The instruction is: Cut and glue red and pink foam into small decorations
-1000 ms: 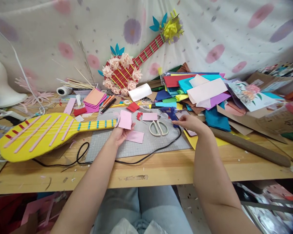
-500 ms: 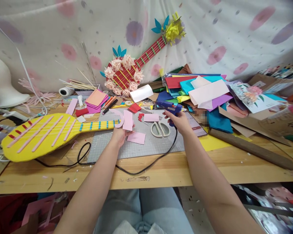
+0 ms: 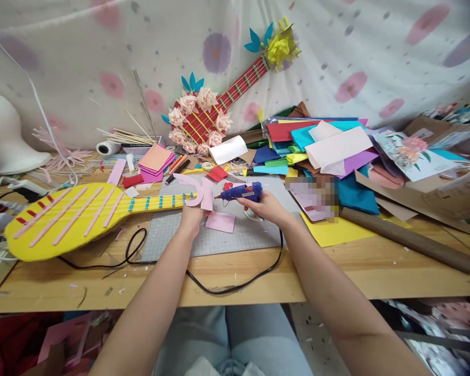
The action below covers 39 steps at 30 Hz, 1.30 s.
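Observation:
My right hand (image 3: 269,207) is wrapped round a blue hot glue gun (image 3: 243,192), its nozzle pointing left at the pink paper piece (image 3: 207,194). That upright piece, with a curled pink paper strip (image 3: 196,196) beside it, is held by my left hand (image 3: 193,218); its fingers are mostly hidden behind the paper. The neck of a yellow paper guitar (image 3: 68,216) reaches toward my left hand from the left. Below the nozzle a flat pink paper rectangle (image 3: 220,222) lies on the grey cutting mat (image 3: 243,243). Scissors (image 3: 252,214) are partly hidden behind my right hand.
A black cord (image 3: 235,289) loops over the table's front. To the right lie a phone (image 3: 311,201), yellow paper (image 3: 337,230) and a long wooden stick (image 3: 411,240). Behind stand a red paper guitar with roses (image 3: 199,122) and a heap of coloured paper (image 3: 332,149).
My right hand has brought the glue gun left and slightly down, close to the pink paper. The pink piece in my left hand has turned more edge-on.

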Available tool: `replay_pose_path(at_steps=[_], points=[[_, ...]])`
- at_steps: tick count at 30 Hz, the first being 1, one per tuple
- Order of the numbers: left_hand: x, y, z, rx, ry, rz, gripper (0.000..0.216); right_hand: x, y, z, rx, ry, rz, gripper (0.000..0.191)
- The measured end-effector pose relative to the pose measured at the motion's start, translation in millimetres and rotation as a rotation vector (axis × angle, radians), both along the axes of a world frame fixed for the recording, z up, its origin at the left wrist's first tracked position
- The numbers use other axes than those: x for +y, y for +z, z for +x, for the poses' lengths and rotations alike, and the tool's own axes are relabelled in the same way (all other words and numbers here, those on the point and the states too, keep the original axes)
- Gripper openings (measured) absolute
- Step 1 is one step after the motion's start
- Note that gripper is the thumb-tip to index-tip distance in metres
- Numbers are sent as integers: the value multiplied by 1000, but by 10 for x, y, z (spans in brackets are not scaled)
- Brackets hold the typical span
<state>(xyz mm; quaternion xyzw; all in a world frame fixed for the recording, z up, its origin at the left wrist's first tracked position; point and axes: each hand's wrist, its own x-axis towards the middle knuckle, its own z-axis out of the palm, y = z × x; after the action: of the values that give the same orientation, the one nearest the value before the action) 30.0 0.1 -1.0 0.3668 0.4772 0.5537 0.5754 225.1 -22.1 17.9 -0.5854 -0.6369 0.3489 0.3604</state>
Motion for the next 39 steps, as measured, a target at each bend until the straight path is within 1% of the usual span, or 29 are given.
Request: replay_pose_path(at_steps=[8,12,18,30,34,39], points=[[2,-16,18,15,5,7,26,12,-3,-23,-64,-27,9,43],[10,-37,27,28,-8,19,25,20,9,-26,-91,-72,13,44],[26,-73,26,59,-30,18,25,36,6,-22,-115,-92,18,44],[27,-69,39,53,-20,19,31,39,1,-23,-128,-53,19,44],[28,-71,36,77,-17,24,28,39,3,-14,-153,-31,29,43],[19,-54,34,84,-17,37,27,17,30,-7,-159,-9,4,44]])
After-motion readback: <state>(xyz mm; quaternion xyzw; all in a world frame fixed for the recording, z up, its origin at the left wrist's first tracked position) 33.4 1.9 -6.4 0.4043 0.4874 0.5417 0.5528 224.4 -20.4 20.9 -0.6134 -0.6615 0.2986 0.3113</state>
